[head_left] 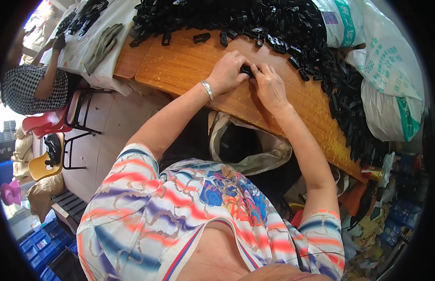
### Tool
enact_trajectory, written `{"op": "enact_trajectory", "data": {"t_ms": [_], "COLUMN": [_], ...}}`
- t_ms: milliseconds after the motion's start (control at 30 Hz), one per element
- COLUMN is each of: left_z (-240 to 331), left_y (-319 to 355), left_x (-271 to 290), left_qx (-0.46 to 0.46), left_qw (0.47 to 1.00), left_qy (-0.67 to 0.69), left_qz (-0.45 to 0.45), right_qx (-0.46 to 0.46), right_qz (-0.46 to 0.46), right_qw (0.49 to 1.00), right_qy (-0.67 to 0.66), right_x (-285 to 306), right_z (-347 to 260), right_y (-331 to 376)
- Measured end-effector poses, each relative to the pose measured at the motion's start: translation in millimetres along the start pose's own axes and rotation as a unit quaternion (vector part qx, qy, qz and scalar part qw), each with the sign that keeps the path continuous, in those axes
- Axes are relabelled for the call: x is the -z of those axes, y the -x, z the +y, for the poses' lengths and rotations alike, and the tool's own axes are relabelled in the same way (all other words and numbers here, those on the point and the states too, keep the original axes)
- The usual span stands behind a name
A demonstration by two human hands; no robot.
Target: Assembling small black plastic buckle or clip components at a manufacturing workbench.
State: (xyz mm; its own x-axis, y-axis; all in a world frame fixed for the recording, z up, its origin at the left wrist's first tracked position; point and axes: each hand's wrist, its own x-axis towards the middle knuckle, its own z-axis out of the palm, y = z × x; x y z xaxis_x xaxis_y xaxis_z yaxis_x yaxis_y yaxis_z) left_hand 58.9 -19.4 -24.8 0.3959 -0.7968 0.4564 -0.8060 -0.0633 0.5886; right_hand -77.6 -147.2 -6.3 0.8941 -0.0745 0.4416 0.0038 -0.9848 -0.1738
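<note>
Over the wooden table [189, 70] my two hands meet, both closed on one small black plastic part [246, 70]. My left hand [228, 72], with a silver bracelet at the wrist, grips it from the left. From the right, the fingertips of my right hand [270, 86] pinch it. Most of the part is hidden by my fingers. Just beyond lies a big heap of similar black plastic parts [227, 14], running down the table's right side. A few loose ones, such as a black part [201, 38], lie at the heap's near edge.
White woven sacks [391, 79] with green print stand at the right. An open sack [250, 161] hangs below the table edge. A grey glove [104, 47] lies on the covered table at left, where another person [37, 86] sits. Chairs [48, 154] and blue crates [44, 241] stand further left.
</note>
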Motion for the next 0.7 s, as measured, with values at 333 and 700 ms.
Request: {"op": "enact_trajectory", "data": {"t_ms": [333,700], "left_z": [-50,-20], "left_y": [-34,-42], "left_x": [55,48], "left_qx": [-0.099,-0.114], "left_qw": [0.962,0.956], "left_qy": [-0.253,-0.259], "left_qz": [0.007,-0.077], "right_qx": [-0.059,-0.266], "right_qz": [-0.203,0.004], "right_qw": [0.966,0.957], "right_qy": [-0.146,0.118], "right_x": [76,66], "right_z": [-36,73], "right_y": [63,31]}}
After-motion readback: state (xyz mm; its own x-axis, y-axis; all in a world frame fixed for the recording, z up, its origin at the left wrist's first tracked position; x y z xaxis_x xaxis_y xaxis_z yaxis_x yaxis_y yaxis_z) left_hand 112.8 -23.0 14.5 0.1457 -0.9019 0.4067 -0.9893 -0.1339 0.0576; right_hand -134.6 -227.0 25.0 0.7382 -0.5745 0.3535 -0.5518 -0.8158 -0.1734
